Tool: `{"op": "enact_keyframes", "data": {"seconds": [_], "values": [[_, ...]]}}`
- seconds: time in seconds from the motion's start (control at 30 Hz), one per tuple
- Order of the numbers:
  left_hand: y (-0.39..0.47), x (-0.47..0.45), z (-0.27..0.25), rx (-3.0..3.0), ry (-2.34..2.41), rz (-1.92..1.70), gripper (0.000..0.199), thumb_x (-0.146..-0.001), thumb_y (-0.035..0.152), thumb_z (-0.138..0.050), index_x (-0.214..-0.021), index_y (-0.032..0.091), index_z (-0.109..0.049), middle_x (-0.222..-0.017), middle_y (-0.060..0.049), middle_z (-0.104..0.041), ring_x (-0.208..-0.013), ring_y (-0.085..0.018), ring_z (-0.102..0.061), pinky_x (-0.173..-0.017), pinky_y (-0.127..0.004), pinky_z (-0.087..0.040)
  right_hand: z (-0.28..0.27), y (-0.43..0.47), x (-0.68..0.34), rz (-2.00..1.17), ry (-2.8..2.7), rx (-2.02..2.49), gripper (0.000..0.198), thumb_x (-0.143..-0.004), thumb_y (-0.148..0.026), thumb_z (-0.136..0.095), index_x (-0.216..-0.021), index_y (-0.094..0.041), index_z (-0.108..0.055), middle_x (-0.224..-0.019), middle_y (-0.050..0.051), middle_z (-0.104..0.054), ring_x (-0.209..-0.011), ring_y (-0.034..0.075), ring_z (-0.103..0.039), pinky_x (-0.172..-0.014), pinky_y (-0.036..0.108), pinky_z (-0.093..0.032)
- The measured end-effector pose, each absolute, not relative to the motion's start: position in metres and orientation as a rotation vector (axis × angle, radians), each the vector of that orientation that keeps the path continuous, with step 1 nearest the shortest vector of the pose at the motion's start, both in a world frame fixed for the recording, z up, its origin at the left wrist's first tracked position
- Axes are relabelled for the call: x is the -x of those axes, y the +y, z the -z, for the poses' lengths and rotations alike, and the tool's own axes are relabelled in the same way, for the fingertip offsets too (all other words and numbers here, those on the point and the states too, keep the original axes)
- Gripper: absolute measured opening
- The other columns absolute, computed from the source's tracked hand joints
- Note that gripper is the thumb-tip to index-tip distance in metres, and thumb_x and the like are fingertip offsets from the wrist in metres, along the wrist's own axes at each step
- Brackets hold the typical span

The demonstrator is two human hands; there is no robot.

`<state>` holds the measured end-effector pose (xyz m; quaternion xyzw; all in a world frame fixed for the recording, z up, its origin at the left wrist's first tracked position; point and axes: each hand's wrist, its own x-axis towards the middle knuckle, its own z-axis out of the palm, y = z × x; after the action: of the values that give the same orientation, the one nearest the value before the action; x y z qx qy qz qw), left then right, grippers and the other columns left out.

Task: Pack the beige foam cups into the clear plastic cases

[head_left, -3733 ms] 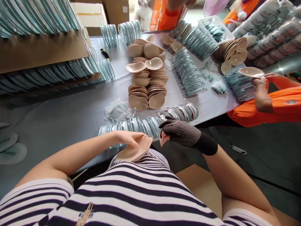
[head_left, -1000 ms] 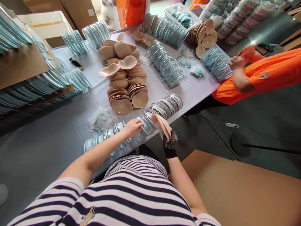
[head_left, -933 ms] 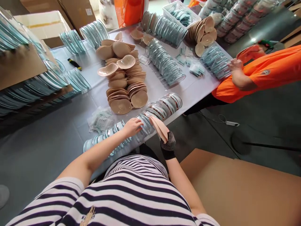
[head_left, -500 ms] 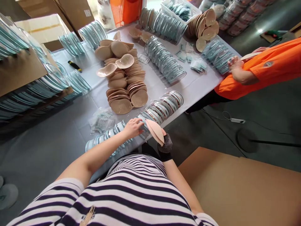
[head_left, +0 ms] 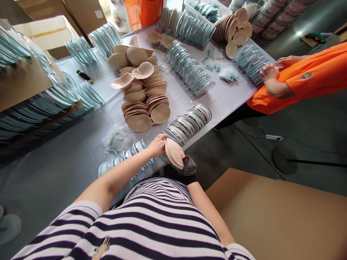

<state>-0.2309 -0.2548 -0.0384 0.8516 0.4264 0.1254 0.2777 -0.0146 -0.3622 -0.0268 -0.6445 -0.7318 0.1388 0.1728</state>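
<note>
My right hand (head_left: 187,163), in a dark dotted glove that leaves the fingertips bare, grips a folded pair of beige stick-on bra cups (head_left: 173,153). The two cups lie one against the other, tilted above the table's near edge. Beside their upper left edge, my left hand (head_left: 157,145) bends its fingers over a clear plastic case in the row; its fingertips are partly hidden. Clear cases with beige cups inside (head_left: 187,124) continue the row to the upper right. Bluish clear cases (head_left: 121,157) stand under and left of my left forearm.
Stacked beige bra cups (head_left: 143,97) stand mid-table, with small printed packets (head_left: 116,139) near them. More clear cases (head_left: 189,68) fill rows farther back. A person in an orange shirt (head_left: 303,79) works at the right. A cardboard box (head_left: 271,216) sits low at right.
My right hand has moved slightly left, and the folded cups have turned to show more of their face. My left hand has shifted a little up and right, toward the cups.
</note>
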Motion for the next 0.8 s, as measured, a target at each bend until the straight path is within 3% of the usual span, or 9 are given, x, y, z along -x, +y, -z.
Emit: {"op": "enact_keyframes", "data": {"seconds": [0.17,0.37,0.57,0.8], "values": [[-0.258,0.227,0.05,-2.252,1.113,-0.452,0.036,-0.072,0.035,-0.076,-0.103,0.018,-0.071,-0.139,-0.015,-0.045,-0.141,-0.037,-0.027,-0.118,-0.052,-0.028,0.024,-0.358,0.017,-0.479,-2.117,1.934,0.048,-0.092,-0.031,-0.043,-0.132,-0.011,-0.058,-0.101,0.016,-0.07,-0.087,0.026,-0.066,-0.078,0.03,-0.051],[-0.259,0.225,0.048,-2.218,1.057,-0.38,0.041,-0.07,0.031,-0.078,-0.109,0.02,-0.073,-0.144,-0.014,-0.046,-0.143,-0.039,-0.028,-0.119,-0.056,-0.021,0.0,-0.342,0.022,-0.653,-2.195,2.045,0.046,-0.091,-0.028,-0.048,-0.135,-0.016,-0.057,-0.111,0.013,-0.069,-0.094,0.024,-0.067,-0.081,0.029,-0.05],[-0.257,0.227,0.036,-2.157,1.011,-0.317,0.04,-0.069,0.032,-0.081,-0.107,0.021,-0.075,-0.153,-0.014,-0.038,-0.146,-0.044,-0.022,-0.117,-0.062,-0.021,-0.024,-0.294,0.032,-0.96,-2.38,2.112,0.03,-0.096,-0.032,-0.049,-0.123,-0.028,-0.063,-0.113,0.007,-0.072,-0.097,0.021,-0.069,-0.08,0.029,-0.05],[-0.258,0.225,0.032,-2.213,0.971,-0.306,0.033,-0.068,0.033,-0.082,-0.097,0.019,-0.076,-0.153,-0.015,-0.039,-0.146,-0.045,-0.021,-0.115,-0.064,-0.022,-0.009,-0.291,0.042,-0.851,-2.419,2.271,0.032,-0.099,-0.032,-0.047,-0.125,-0.017,-0.058,-0.107,0.016,-0.072,-0.095,0.023,-0.069,-0.079,0.03,-0.049]]}}
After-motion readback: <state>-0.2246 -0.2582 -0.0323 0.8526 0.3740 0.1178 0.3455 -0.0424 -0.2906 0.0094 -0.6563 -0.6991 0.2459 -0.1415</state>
